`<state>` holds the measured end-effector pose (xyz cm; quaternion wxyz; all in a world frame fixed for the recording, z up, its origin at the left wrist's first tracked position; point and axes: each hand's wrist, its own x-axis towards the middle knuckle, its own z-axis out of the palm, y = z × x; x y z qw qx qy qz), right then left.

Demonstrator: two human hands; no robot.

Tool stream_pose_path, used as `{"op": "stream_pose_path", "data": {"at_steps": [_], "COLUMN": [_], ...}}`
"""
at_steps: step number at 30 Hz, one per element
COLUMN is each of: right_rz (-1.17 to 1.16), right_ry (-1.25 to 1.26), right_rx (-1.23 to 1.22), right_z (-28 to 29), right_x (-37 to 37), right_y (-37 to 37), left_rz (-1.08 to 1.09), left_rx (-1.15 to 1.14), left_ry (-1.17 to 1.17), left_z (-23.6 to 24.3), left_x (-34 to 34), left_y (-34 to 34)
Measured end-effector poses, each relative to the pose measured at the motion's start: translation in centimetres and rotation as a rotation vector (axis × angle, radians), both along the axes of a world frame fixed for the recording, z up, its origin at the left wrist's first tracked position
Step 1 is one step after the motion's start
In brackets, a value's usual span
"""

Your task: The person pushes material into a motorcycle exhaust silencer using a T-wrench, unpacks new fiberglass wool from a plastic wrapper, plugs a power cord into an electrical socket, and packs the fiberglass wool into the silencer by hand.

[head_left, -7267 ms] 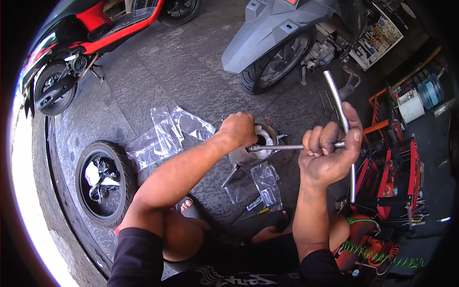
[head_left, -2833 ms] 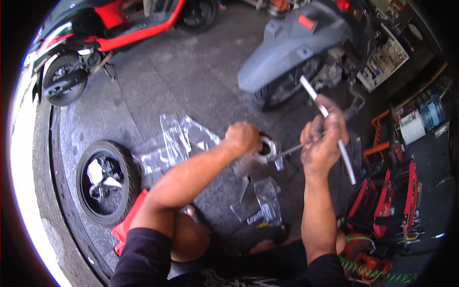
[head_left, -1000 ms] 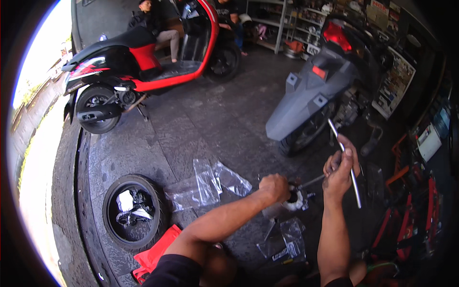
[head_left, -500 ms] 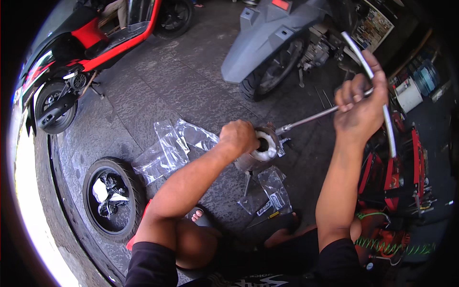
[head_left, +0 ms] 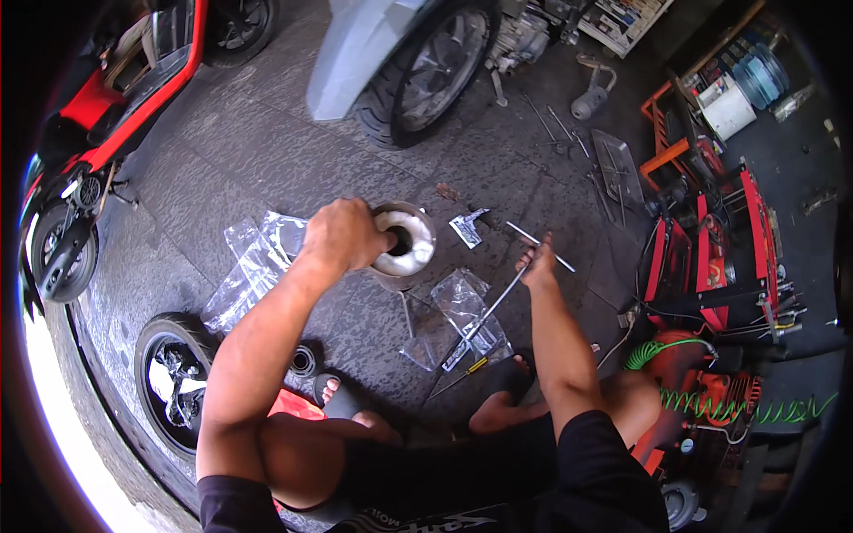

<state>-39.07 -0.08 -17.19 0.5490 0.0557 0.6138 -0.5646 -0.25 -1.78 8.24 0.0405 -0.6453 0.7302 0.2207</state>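
A round metal canister [head_left: 395,283], resembling a muffler can, stands ahead of me with its top facing up. White fibrous padding [head_left: 416,258] rings a dark central hole. My left hand [head_left: 340,234] is closed on the canister's left rim, its fingertips partly hidden at the hole. To the right, my right hand [head_left: 538,260] grips a T-handle wrench [head_left: 498,304] near its crossbar. The wrench's shaft slants down toward my feet, apart from the canister. Clear plastic bags [head_left: 460,302] lie beneath the shaft, and a yellow-handled screwdriver [head_left: 477,365] lies near my right foot.
More clear plastic [head_left: 258,266] and a loose tyre [head_left: 147,355] lie at the left. A motorcycle wheel [head_left: 426,84] stands ahead, and a red scooter [head_left: 133,107] far left. At the right are a red toolbox [head_left: 755,231] and a compressor with a green coiled hose [head_left: 711,404].
The wrench has come away from the canister's side, and my right hand has lowered with it toward me. My left hand still holds the canister. The whole view has shifted.
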Motion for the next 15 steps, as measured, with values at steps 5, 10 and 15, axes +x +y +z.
{"op": "stream_pose_path", "data": {"at_steps": [5,10,15], "right_rz": [-0.067,0.635,1.277], "right_ry": [-0.017,0.669,1.630], "right_rx": [-0.029,0.436,0.204], "right_z": [-1.5,-0.2,20.4], "right_x": [-1.3,-8.4,3.1], "right_y": [-1.4,-0.6,-2.4], "left_rz": [-0.022,-0.042,-0.004], "left_rx": [-0.025,-0.089,-0.102], "left_ry": [-0.026,0.024,-0.027], "left_z": [0.1,-0.3,-0.2], "left_x": [-0.7,-3.5,-2.6], "left_y": [0.1,-1.0,-0.8]}}
